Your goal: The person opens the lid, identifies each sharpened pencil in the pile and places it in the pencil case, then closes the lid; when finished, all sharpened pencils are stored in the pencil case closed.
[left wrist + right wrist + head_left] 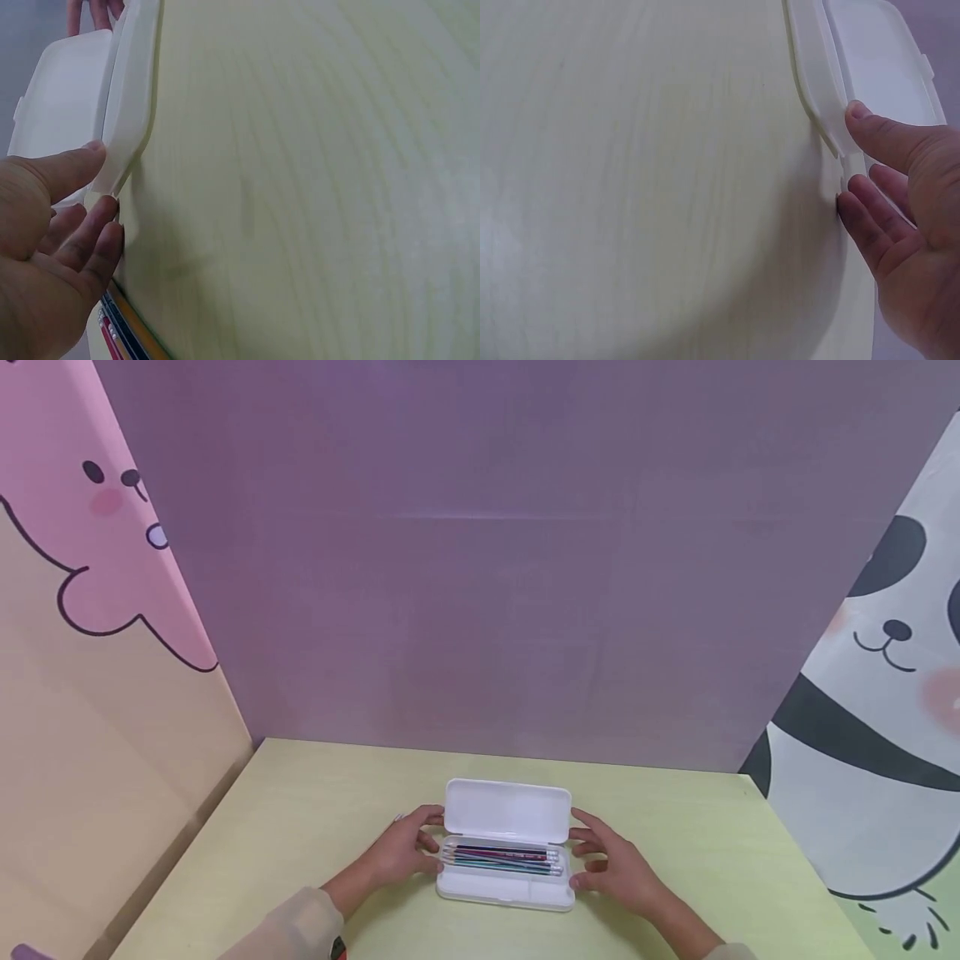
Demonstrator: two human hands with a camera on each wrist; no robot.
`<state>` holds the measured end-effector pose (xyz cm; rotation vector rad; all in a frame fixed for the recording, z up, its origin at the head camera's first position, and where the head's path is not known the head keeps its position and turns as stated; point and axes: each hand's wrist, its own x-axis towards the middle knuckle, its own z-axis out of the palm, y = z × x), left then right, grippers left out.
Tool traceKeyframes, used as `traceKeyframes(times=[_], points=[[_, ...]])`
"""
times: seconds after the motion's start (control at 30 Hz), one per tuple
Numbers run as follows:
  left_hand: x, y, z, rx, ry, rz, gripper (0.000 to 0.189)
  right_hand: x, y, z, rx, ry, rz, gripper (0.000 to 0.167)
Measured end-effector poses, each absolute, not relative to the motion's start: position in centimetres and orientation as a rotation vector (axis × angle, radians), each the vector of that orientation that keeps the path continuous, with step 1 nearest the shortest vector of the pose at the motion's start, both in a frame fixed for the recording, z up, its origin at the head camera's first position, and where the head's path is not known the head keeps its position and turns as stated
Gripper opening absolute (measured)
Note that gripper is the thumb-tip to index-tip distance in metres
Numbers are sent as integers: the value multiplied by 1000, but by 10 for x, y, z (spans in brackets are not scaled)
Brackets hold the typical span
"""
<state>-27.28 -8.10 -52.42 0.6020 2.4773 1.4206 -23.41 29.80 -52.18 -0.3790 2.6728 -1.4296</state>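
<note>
A white plastic pencil case (480, 887) lies on the table with its lid (507, 810) raised at the back. Several pencils (498, 858) lie side by side in its rear part, eraser ends to the right. My left hand (401, 852) is at the case's left end, thumb (79, 165) touching the end wall and the other fingers loosely bent beside it. At the opposite end is my right hand (618, 868), its thumb (870, 131) against the case and its remaining fingers (870, 217) spread loosely alongside.
The pale yellow table (300, 793) meets a purple back wall (510, 610). A pink cartoon panel (67, 485) stands left and a panda panel (885, 718) right. Thin coloured sticks (112, 334) show below the hand in the left wrist view.
</note>
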Motion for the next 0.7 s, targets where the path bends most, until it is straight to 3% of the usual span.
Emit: traceKeyframes(times=[0.27,0.57,0.7], points=[[-268,-82,-526,611,2494,1444,91,-234,300,-524,-428,2689,-1422,92],[-263,-85,-529,694,2629,1302,66,-228,298,-529,-487,2742,-1490,68],[-256,-89,-527,706,2625,1259,66,-223,296,-532,-517,2813,-1453,60]])
